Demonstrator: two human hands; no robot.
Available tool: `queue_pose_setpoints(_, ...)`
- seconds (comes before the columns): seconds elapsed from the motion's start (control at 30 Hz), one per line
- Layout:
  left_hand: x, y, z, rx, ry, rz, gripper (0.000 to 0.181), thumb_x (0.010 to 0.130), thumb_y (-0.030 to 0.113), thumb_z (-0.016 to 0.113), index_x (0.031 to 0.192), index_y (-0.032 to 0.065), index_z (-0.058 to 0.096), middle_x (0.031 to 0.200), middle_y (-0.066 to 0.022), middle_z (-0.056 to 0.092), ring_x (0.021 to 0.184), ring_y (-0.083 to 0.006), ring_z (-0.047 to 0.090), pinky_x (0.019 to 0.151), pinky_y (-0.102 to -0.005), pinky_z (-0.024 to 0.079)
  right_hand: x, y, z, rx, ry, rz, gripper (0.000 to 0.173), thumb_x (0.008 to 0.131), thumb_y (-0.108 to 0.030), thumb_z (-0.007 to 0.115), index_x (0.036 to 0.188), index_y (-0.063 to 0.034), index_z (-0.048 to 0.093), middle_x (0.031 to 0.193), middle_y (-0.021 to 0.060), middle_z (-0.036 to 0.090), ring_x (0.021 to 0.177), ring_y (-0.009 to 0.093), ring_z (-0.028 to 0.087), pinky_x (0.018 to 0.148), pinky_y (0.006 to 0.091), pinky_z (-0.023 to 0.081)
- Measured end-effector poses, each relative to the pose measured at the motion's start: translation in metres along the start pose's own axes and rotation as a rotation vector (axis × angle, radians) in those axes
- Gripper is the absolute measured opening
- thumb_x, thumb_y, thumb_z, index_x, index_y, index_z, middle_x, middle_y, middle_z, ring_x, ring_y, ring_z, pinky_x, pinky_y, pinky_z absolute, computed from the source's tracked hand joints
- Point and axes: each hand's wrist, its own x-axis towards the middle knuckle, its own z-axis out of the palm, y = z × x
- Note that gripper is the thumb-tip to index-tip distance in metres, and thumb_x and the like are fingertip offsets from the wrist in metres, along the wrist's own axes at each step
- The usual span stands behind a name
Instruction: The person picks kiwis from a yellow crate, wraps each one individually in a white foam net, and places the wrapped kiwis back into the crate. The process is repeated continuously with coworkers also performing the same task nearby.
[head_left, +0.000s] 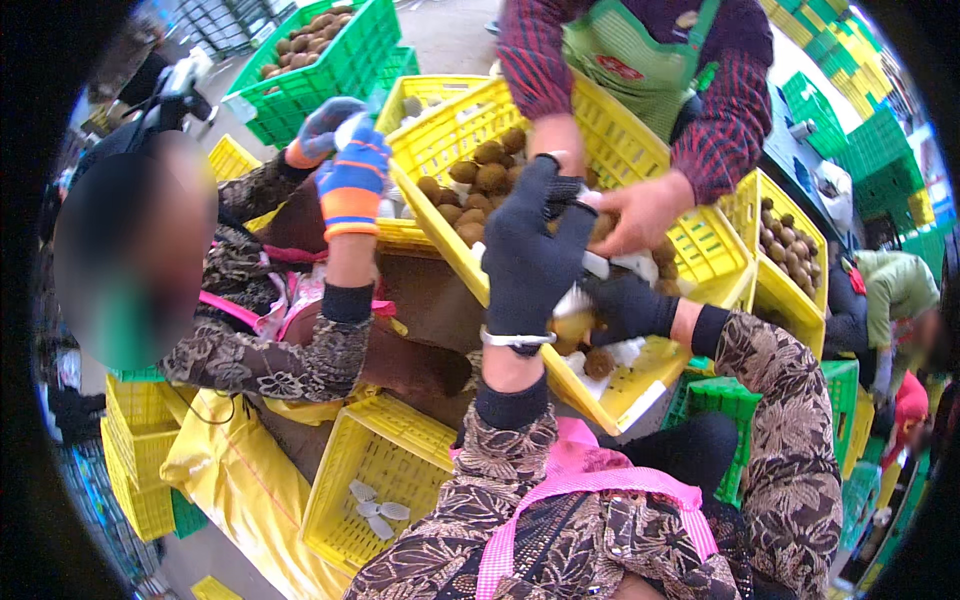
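Note:
My left hand (536, 251), in a black knit glove with bare fingertips, reaches over a tilted yellow plastic crate (701, 251). Its thumb and forefinger stand apart, and I see nothing between them. Below it, my right hand (634, 307), gloved the same way, has its fingers on a blurred kiwifruit (574, 330). A white foam net sleeve (572, 301) sits against the top of that fruit. Brown kiwifruit (491, 178) fill the crate's far part. One more kiwifruit (598, 364) lies in white foam near the crate's close corner.
Opposite, a co-worker's hands (649, 214) reach into the same crate. At left, another person's striped glove (352, 176) holds something white. A yellow crate (375, 480) below holds several foam sleeves (375, 510). Crates of kiwifruit stand behind, one green (322, 90), one yellow (806, 304).

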Motion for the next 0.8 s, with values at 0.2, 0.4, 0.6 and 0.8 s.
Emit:
queue_pose_setpoints(0.2, -0.004, -0.019, 0.024, 0.214, -0.302, -0.211, 0.041, 0.075, 0.025, 0.064, 0.104, -0.0022, 0.053, 0.084, -0.0144, 0.061, 0.079, -0.0211, 0.059, 0.068, -0.0306, 0.046, -0.008, -0.022, -0.089, 0.133, 0.559, 0.333, 0.070, 0.061, -0.034, 0.076, 0.114, 0.0007, 0.048, 0.087, 0.0172, 0.062, 0.078, 0.026, 0.063, 0.068, 0.0334, 0.049)
queue_pose_setpoints(0.4, 0.000, -0.011, 0.033, -0.454, -0.139, -0.443, 0.031, 0.074, 0.008, 0.064, 0.101, -0.0025, 0.054, 0.092, -0.0084, 0.059, 0.079, -0.0118, 0.057, 0.065, -0.0226, 0.047, -0.009, -0.042, -0.112, 0.021, 0.706, 0.196, 0.057, 0.061, -0.029, 0.076, 0.107, -0.0039, 0.053, 0.093, 0.0163, 0.061, 0.080, 0.029, 0.063, 0.067, 0.0331, 0.050)
queue_pose_setpoints(0.6, -0.007, -0.030, 0.043, -0.288, -0.212, -0.002, 0.028, 0.080, 0.004, 0.056, 0.107, -0.0017, 0.051, 0.099, -0.0081, 0.057, 0.093, -0.0164, 0.056, 0.076, -0.0250, 0.049, -0.003, -0.051, -0.119, -0.080, 0.765, 0.146, 0.054, 0.061, -0.019, 0.078, 0.107, -0.0029, 0.056, 0.088, 0.0108, 0.062, 0.071, 0.019, 0.062, 0.064, 0.0273, 0.048)
queue_pose_setpoints(0.8, 0.002, -0.042, 0.031, -0.038, -0.328, 0.138, 0.027, 0.086, 0.004, 0.047, 0.112, -0.0025, 0.048, 0.102, -0.0081, 0.056, 0.095, -0.0155, 0.055, 0.075, -0.0242, 0.047, -0.016, -0.044, -0.126, 0.673, 0.781, 0.314, 0.055, 0.062, -0.021, 0.076, 0.107, 0.0004, 0.054, 0.085, 0.0082, 0.063, 0.062, 0.013, 0.061, 0.058, 0.0242, 0.050)
